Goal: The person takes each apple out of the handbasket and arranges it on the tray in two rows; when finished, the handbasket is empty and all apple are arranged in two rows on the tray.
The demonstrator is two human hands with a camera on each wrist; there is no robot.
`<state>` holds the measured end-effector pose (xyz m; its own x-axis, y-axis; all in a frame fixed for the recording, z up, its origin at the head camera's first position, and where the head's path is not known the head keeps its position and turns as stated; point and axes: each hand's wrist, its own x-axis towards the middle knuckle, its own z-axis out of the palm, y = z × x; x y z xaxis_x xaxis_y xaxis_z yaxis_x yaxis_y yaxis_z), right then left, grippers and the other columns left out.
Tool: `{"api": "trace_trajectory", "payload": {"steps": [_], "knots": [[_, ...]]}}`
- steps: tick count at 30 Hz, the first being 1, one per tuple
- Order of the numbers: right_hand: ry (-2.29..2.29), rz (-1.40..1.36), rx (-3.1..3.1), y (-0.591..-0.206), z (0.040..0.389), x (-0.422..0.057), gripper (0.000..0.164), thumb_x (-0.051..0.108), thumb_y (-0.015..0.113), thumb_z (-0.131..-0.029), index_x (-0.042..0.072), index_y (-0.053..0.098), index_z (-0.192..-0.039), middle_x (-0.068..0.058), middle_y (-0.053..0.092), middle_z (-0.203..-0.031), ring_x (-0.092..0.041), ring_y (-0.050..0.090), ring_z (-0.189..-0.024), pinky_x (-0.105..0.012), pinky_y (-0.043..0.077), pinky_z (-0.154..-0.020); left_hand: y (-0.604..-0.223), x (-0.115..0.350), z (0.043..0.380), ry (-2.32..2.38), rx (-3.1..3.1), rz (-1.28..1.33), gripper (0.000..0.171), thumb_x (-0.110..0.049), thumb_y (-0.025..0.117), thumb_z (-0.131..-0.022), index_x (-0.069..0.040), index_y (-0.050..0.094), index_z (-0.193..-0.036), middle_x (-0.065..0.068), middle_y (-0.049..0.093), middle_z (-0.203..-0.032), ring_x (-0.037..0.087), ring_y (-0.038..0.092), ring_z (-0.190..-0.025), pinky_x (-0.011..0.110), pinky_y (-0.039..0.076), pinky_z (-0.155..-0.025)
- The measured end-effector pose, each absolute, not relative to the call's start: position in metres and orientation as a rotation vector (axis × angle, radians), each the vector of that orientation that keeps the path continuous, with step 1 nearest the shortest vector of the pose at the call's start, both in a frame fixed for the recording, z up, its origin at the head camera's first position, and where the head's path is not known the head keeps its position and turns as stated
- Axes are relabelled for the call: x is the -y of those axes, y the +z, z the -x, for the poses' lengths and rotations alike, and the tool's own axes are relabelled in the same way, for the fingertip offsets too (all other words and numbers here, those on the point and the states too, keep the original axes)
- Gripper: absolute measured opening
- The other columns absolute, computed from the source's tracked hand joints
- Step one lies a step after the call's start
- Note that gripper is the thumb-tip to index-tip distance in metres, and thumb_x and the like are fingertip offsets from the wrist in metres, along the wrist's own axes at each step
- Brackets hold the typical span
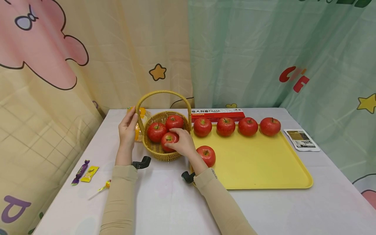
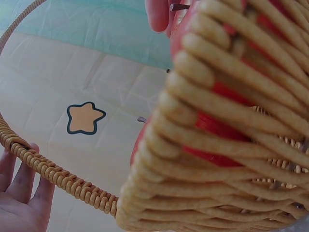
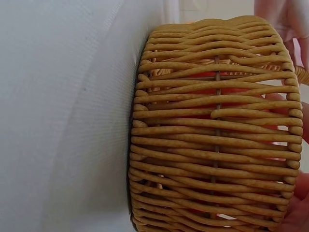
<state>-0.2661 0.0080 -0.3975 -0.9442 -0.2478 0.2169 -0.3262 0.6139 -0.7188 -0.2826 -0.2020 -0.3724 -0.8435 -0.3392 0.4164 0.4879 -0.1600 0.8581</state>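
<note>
A wicker basket (image 1: 165, 156) with a tall arched handle stands on the table and has red apples in it. My left hand (image 1: 128, 129) holds the left side of the handle (image 2: 72, 186), its fingers set against the wicker in the left wrist view. Inside the basket, my right hand (image 1: 184, 142) grips a red apple (image 1: 169, 140) from the right, thumb in front and fingers over the top. Two more apples, one at left (image 1: 156, 132) and one behind (image 1: 174, 121), lie beside it. In the right wrist view, the basket's woven side (image 3: 217, 145) hides most of the fruit.
Right of the basket lies a yellow tray (image 1: 258, 163), several apples along its far edge and one apple (image 1: 206, 156) near my right wrist. Behind are a red pasta box (image 1: 217, 115) and a yellow package (image 1: 137, 130). Candies (image 1: 89, 174) lie at left, a flat packet (image 1: 302, 140) at right.
</note>
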Motion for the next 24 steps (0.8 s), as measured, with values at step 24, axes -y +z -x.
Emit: {"api": "trace_trajectory", "payload": {"steps": [24], "knots": [[1.218,-0.668,2.799,-0.3988,0.2686,-0.0052,0.060,0.033,0.078,-0.076,0.020,0.056,-0.131,0.001,0.049,-0.137,-0.020,0.044,-0.126,-0.044,0.036,-0.105,-0.3722,0.2023,0.2822,-2.042,1.584,0.168,0.034,-0.010,0.057,-0.093,-0.005,0.058,-0.127,-0.006,0.064,-0.109,0.012,0.057,-0.107,0.023,0.043,-0.098]]}}
